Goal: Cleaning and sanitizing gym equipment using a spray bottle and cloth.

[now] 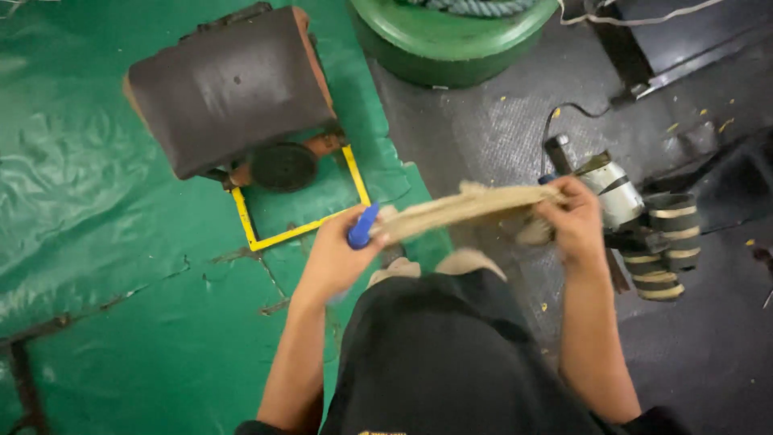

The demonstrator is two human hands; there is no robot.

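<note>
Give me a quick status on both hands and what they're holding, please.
Left hand gripping a blue-handled tool and one end of a tan strip. Right hand holds the other end. Power tool beside the right hand, on the dark floor.

Green tarpaulin [97,201] covers left part of floor, wrinkled, torn in places near its lower edge; dark low stool [229,84] with brown padded top stands on it toward top edge, tilted; black round disc [283,166] just below stool; yellow square frame [302,228] lies flat on tarpaulin beside disc; green round tub [447,40] at top edge, rope coiled inside; grey power tool [616,193] on dark floor [499,129] at right, with cable, beside banded black rolls [664,246]
</note>
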